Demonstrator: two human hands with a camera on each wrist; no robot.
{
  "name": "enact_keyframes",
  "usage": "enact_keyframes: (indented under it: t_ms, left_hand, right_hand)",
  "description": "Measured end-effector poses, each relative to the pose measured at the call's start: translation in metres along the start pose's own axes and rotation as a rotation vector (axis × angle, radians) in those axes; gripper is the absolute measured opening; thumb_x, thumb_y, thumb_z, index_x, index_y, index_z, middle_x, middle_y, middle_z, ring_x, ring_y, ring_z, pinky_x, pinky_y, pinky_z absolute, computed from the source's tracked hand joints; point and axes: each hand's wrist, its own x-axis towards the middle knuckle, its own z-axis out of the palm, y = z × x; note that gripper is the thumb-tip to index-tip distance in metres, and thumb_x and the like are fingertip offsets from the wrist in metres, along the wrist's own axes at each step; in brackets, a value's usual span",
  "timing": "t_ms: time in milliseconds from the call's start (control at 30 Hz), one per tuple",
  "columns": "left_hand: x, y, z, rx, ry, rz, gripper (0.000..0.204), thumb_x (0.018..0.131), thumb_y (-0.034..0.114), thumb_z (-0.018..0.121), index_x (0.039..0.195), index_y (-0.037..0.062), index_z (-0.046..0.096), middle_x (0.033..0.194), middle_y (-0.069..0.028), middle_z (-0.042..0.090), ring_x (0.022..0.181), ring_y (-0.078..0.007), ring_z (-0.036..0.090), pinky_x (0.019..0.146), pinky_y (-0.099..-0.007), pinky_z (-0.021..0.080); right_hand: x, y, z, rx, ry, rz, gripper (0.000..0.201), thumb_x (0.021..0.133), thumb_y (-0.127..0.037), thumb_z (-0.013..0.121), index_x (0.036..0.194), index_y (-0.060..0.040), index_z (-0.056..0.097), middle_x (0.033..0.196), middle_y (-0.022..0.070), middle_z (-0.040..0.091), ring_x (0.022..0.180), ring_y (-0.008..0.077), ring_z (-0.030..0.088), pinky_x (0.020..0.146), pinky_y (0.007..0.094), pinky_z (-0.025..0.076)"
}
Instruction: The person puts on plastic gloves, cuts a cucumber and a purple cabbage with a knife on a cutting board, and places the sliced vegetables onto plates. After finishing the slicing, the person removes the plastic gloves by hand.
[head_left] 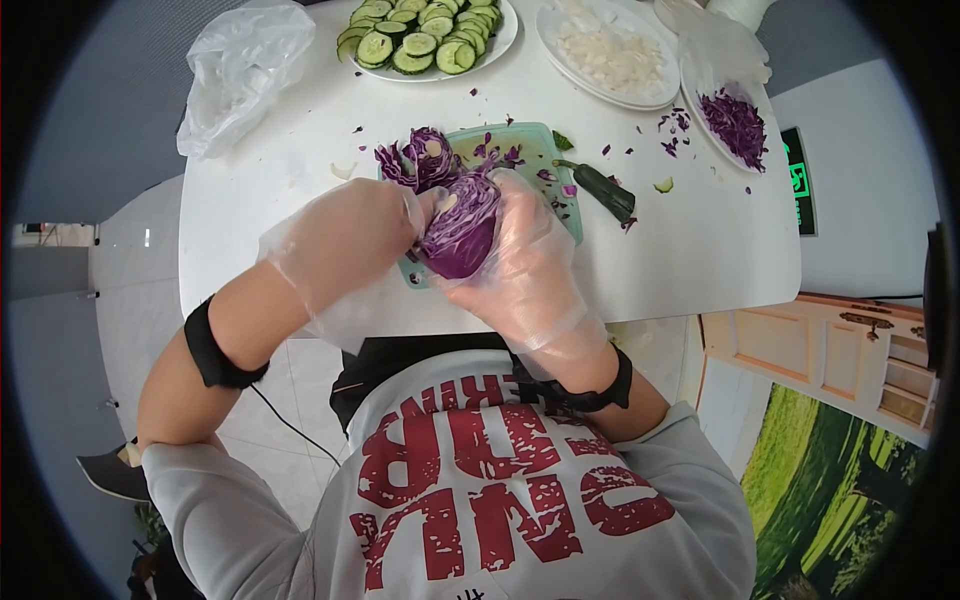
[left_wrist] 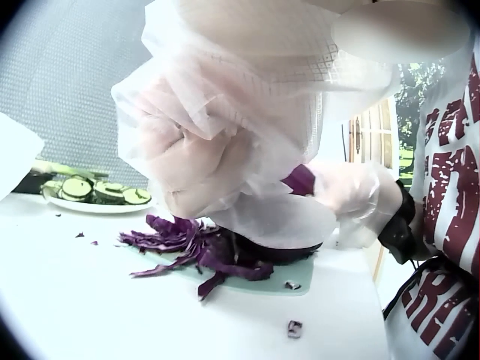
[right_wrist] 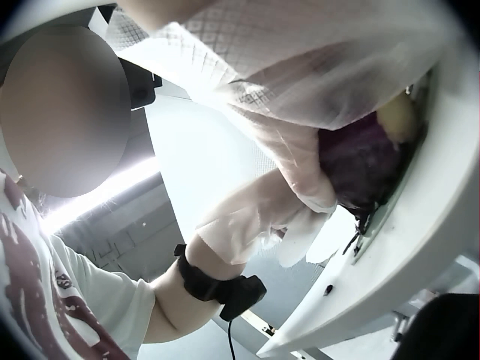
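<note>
My gloved left hand (head_left: 350, 230) is at the left side of a cut purple cabbage (head_left: 458, 240), fingers curled. In the left wrist view it grips a knife, whose pale blade (left_wrist: 277, 221) stands against the cabbage's side; the handle is hidden in the fist. My gloved right hand (head_left: 530, 250) holds the cabbage from the right, fingers round its far side and thumb on the near side. Under it lies a light green cutting board (head_left: 545, 140). Loose cut cabbage (head_left: 425, 160) is heaped at the board's far left, with shreds scattered over the board.
A dark green cucumber end (head_left: 602, 192) lies right of the board. Farther back are a plate of cucumber slices (head_left: 415, 55), stacked plates with chopped white pieces (head_left: 610, 60), and a plate of shredded cabbage (head_left: 735, 125). A clear plastic bag (head_left: 245, 70) lies at the back left.
</note>
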Motion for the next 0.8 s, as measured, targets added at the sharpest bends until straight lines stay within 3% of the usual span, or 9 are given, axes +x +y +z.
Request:
enact_keyframes:
  t_ms: [100,167,300,367,400,467,600,667,800]
  left_hand:
    - [0.004,-0.002,-0.001,-0.124,-0.049,0.01,0.041,0.102,0.03,0.045,0.085,-0.0051,0.058,0.066,-0.0219,0.058,0.062,-0.0409,0.056,0.055,-0.0483,0.043]
    - [0.002,0.002,-0.004,-0.26,-0.004,-0.096,0.043,0.103,0.03,0.044,0.08,-0.0047,0.057,0.065,-0.0225,0.057,0.062,-0.0423,0.055,0.058,-0.049,0.043]
    - [-0.003,0.0,-0.025,-0.215,0.017,-0.064,0.046,0.102,0.035,0.045,0.082,-0.0031,0.061,0.067,-0.0238,0.058,0.065,-0.043,0.056,0.06,-0.0482,0.044]
    - [-0.002,0.005,-0.041,-0.27,-0.085,-0.347,0.044,0.101,0.037,0.048,0.085,-0.0011,0.064,0.069,-0.0247,0.059,0.065,-0.0428,0.056,0.061,-0.0458,0.045]
    - [-0.004,0.006,-0.046,-0.27,-0.086,-0.347,0.044,0.101,0.037,0.048,0.085,-0.0011,0.064,0.069,-0.0247,0.059,0.065,-0.0428,0.056,0.061,-0.0458,0.045]
    - [-0.01,0.01,-0.052,-0.513,-0.038,-0.557,0.041,0.1,0.035,0.051,0.089,-0.0018,0.065,0.069,-0.0243,0.059,0.063,-0.0426,0.054,0.061,-0.0432,0.044]
    - [-0.037,0.013,-0.041,-0.509,0.056,-0.488,0.039,0.101,0.031,0.05,0.085,-0.0031,0.061,0.066,-0.0237,0.053,0.061,-0.0432,0.048,0.06,-0.0425,0.043]
    - [-0.049,0.015,-0.034,-0.443,0.108,-0.405,0.047,0.1,0.033,0.053,0.069,-0.0022,0.05,0.059,-0.0244,0.044,0.058,-0.044,0.048,0.055,-0.0462,0.04]
    - [-0.068,0.019,-0.024,-0.374,0.12,-0.353,0.044,0.098,0.035,0.056,0.071,0.0016,0.049,0.055,-0.0195,0.046,0.053,-0.04,0.053,0.051,-0.0445,0.043]
  right_hand:
    - [0.0,-0.003,-0.003,-0.004,0.019,0.003,0.086,0.057,-0.023,0.089,0.126,0.001,0.043,0.107,0.02,0.06,0.096,0.0366,0.063,0.083,0.0425,0.053]
    - [0.001,0.0,-0.003,0.001,0.024,-0.035,0.085,0.058,-0.022,0.089,0.125,0.0008,0.042,0.105,0.019,0.062,0.094,0.0348,0.065,0.082,0.0414,0.053]
    - [0.001,0.005,-0.001,0.082,-0.04,0.061,0.085,0.059,-0.022,0.089,0.125,0.0009,0.041,0.102,0.0168,0.065,0.09,0.0317,0.068,0.08,0.0387,0.055]
    - [0.001,0.006,-0.001,0.08,-0.061,0.102,0.086,0.059,-0.024,0.09,0.125,0.0012,0.041,0.099,0.0151,0.068,0.087,0.0285,0.07,0.078,0.036,0.056]
    - [0.001,0.007,-0.001,0.081,-0.062,0.103,0.086,0.059,-0.024,0.09,0.125,0.0012,0.041,0.099,0.0151,0.068,0.087,0.0285,0.07,0.078,0.036,0.056]
    - [0.001,0.008,-0.001,0.083,-0.06,0.102,0.087,0.059,-0.026,0.091,0.124,0.0018,0.041,0.099,0.0148,0.069,0.088,0.0277,0.071,0.078,0.0351,0.056]
    - [0.003,0.006,-0.003,0.08,-0.061,0.103,0.086,0.059,-0.026,0.091,0.124,0.0022,0.041,0.1,0.0147,0.069,0.088,0.0273,0.071,0.078,0.0348,0.056]
    - [0.003,0.006,-0.003,0.107,-0.062,0.109,0.085,0.061,-0.026,0.09,0.124,0.0025,0.041,0.1,0.0148,0.07,0.088,0.0271,0.071,0.078,0.0346,0.057]
    - [0.003,0.009,-0.002,0.121,-0.073,0.105,0.084,0.062,-0.024,0.09,0.125,0.0026,0.04,0.101,0.0158,0.07,0.09,0.0264,0.071,0.079,0.0343,0.057]
